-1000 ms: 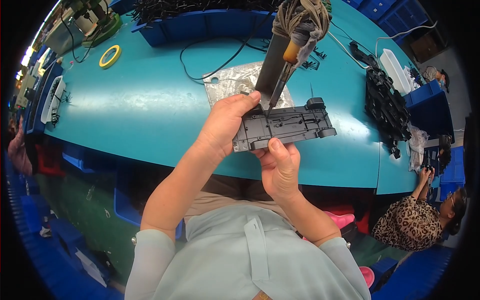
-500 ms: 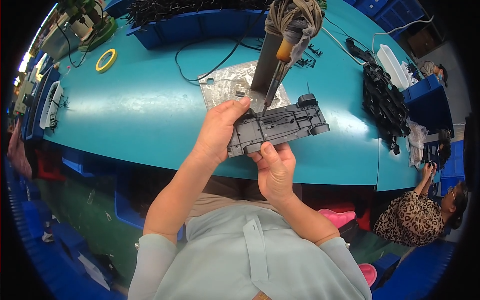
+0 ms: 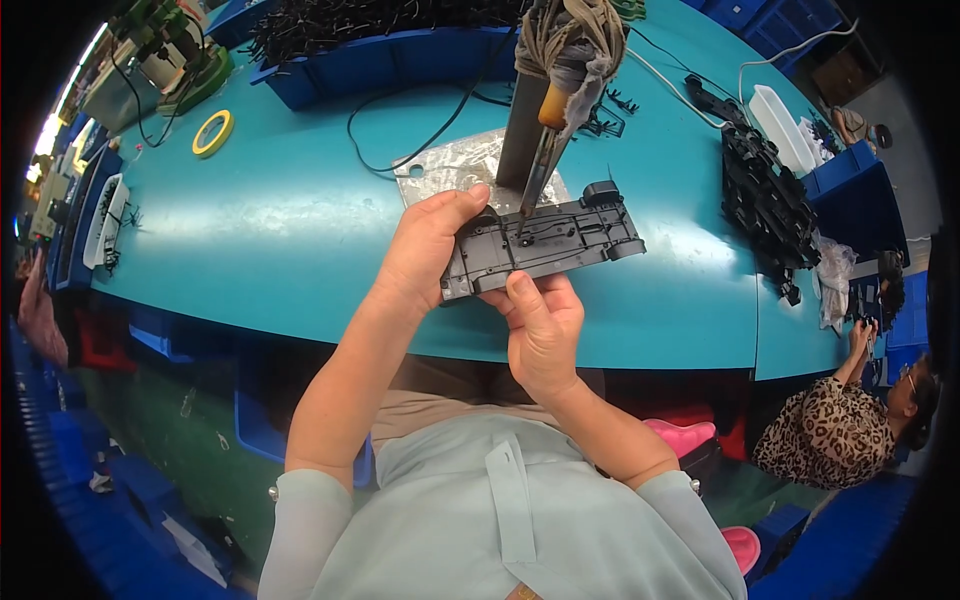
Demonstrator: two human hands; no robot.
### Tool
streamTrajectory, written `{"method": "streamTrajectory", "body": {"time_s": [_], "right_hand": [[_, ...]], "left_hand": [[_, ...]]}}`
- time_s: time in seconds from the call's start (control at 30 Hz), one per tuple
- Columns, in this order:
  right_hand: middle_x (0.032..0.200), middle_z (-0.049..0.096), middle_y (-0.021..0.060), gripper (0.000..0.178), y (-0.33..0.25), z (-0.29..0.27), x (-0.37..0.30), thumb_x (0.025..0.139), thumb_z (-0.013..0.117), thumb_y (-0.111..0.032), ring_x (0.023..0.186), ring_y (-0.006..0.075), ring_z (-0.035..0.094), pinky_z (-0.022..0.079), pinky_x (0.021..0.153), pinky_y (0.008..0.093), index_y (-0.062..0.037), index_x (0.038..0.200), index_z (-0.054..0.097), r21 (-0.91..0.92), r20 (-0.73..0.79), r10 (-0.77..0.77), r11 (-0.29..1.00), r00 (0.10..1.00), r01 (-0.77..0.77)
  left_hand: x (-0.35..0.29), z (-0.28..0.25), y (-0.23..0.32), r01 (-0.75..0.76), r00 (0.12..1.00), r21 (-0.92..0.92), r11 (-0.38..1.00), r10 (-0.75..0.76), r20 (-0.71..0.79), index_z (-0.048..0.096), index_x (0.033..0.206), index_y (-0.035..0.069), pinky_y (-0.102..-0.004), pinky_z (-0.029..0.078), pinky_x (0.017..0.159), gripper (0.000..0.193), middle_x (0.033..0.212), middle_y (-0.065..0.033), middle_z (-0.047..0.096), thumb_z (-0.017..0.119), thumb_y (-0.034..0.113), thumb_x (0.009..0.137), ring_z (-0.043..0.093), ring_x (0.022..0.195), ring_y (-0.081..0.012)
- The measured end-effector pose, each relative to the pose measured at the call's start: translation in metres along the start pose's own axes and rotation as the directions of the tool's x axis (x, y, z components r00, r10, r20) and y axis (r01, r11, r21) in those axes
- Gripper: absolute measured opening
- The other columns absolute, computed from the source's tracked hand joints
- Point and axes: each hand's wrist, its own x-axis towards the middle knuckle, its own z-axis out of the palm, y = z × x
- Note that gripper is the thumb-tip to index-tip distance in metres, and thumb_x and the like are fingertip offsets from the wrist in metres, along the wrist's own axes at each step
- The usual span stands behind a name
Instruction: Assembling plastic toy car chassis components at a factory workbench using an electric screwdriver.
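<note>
Between my two hands I hold a black plastic toy car chassis, its detailed underside up and tilted toward me. My left hand is closed on its left end, thumb on the top edge. At the near long edge, my right hand grips it with the thumb on top and the fingers below. A soldering iron with an orange collar and a cloth-wrapped upper part points down on a dark upright post. Its tip is at the chassis, near the middle; whether it touches, I cannot tell. Underneath lies a scuffed metal plate.
A blue bin of black parts stands at the back. Yellow tape lies left, beyond a white tray. Black chassis parts are piled right, near a white bin. A co-worker sits at right.
The chassis and both my hands have shifted slightly left and toward the far side. The iron's tip now meets a different spot on the underside.
</note>
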Motion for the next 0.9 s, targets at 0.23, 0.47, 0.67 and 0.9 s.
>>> {"method": "streamTrajectory", "body": {"time_s": [0.23, 0.47, 0.67, 0.9], "right_hand": [[0.108, 0.06, 0.0122, 0.028, 0.0, 0.004, 0.005, 0.091, 0.061, -0.013, 0.096, 0.0203, 0.061, 0.053, 0.084, 0.0366, 0.003, 0.111, 0.05, 0.006, -0.001, -0.018, 1.0, 1.0, 0.018], [0.108, 0.06, 0.0116, 0.028, -0.001, 0.005, 0.005, 0.09, 0.062, -0.013, 0.096, 0.0201, 0.061, 0.053, 0.084, 0.0366, 0.0024, 0.11, 0.051, 0.0, -0.016, -0.017, 1.0, 1.0, 0.017], [0.108, 0.06, 0.0111, 0.028, -0.003, 0.008, 0.006, 0.09, 0.063, -0.014, 0.096, 0.0198, 0.061, 0.053, 0.084, 0.0366, 0.0021, 0.111, 0.051, -0.014, -0.023, -0.014, 1.0, 1.0, 0.013], [0.109, 0.06, 0.0111, 0.028, -0.004, 0.009, 0.006, 0.09, 0.062, -0.013, 0.096, 0.0197, 0.061, 0.053, 0.084, 0.0366, 0.0021, 0.111, 0.051, -0.026, -0.029, -0.012, 1.0, 1.0, 0.011]], "left_hand": [[0.005, 0.002, 0.002, 0.0, 1.0, 0.008, 1.0, 0.0, -0.012, 0.06, 0.092, -0.002, -0.0277, 0.057, 0.058, 0.026, 0.083, -0.0096, 0.064, 0.055, 0.023, 0.094, 0.065, 0.067, -0.0149], [0.007, 0.0, 0.002, 0.017, 1.0, 0.0, 1.0, -0.017, -0.005, 0.06, 0.094, -0.004, -0.0277, 0.057, 0.058, 0.026, 0.084, -0.0109, 0.064, 0.055, 0.021, 0.094, 0.065, 0.067, -0.016], [0.01, -0.003, 0.001, 0.024, 1.0, -0.036, 0.999, -0.024, 0.014, 0.059, 0.094, -0.005, -0.0285, 0.058, 0.059, 0.026, 0.085, -0.0129, 0.065, 0.054, 0.021, 0.094, 0.066, 0.068, -0.0171], [0.01, -0.003, 0.001, 0.039, 0.999, -0.051, 0.998, -0.038, 0.026, 0.06, 0.096, -0.006, -0.0293, 0.058, 0.059, 0.028, 0.086, -0.0148, 0.065, 0.053, 0.021, 0.094, 0.067, 0.069, -0.0185]]}}
